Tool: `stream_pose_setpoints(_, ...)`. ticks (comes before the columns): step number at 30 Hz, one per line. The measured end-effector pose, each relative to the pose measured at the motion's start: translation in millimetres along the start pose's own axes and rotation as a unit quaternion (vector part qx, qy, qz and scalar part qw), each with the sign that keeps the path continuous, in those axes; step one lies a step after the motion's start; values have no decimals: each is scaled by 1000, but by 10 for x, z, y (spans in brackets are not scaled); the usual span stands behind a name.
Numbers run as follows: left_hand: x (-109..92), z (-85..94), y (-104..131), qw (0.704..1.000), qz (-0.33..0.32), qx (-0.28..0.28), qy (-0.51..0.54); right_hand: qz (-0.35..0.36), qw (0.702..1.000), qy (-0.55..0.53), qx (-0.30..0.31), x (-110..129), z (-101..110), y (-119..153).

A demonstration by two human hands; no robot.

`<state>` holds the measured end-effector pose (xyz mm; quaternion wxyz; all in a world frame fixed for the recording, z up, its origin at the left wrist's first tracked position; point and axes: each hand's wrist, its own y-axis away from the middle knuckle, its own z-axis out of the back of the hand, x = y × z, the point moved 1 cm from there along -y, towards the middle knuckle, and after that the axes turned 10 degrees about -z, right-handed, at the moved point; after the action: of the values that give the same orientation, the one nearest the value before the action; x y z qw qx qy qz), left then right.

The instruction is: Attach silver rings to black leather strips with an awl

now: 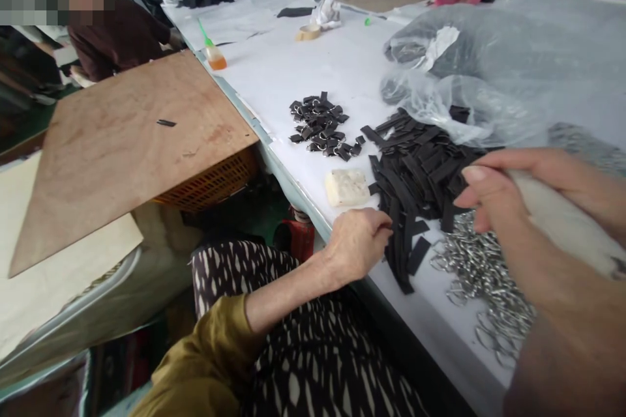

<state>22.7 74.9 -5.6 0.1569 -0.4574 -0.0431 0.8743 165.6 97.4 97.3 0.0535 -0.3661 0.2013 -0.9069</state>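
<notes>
My left hand rests at the near edge of the white table, fingers curled and pinched on a black strip at the rim of a heap of flat black strips. My right hand hovers over the strips and a spread of metal rings. Its thumb is pressed to its fingertips, and what lies between them is hidden. A pale cloth-like thing lies under that wrist. A smaller pile of folded black pieces with rings sits farther back.
A whitish block lies by the strips. Behind them is a clear plastic bag. On the left, a wooden board covers an orange basket. A glue bottle and tape roll stand farther off. Another person sits at the far left.
</notes>
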Motion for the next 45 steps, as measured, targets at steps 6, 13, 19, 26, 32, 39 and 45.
stream_pose_setpoints(6, -78, -190, 229, 991, 5, 69, -116, 36, 996, 28, 73, -10, -28, 53)
stream_pose_setpoints(13, -96, -395, 252, 985, 4, 91, -145, -36, 986, 66, 150, -349, 7, 240)
stream_pose_setpoints(19, -87, -425, 206, 982, 16, 111, -149, -95, 973, 94, 187, -731, -283, 429)
stream_pose_setpoints(26, -40, -356, 245, 991, -13, 97, -89, -145, 964, 182, 131, -877, -533, 447)
stream_pose_setpoints(32, 6, -214, 259, 995, -67, 77, 16, -155, 970, 149, 110, -922, -638, 448)
stream_pose_setpoints(39, 32, 23, 254, 984, -61, 8, 168, -169, 981, 58, 78, -789, -427, 427)
stream_pose_setpoints(45, 124, 138, 267, 914, 57, -53, 399, -171, 972, -54, 152, -354, -353, 429)
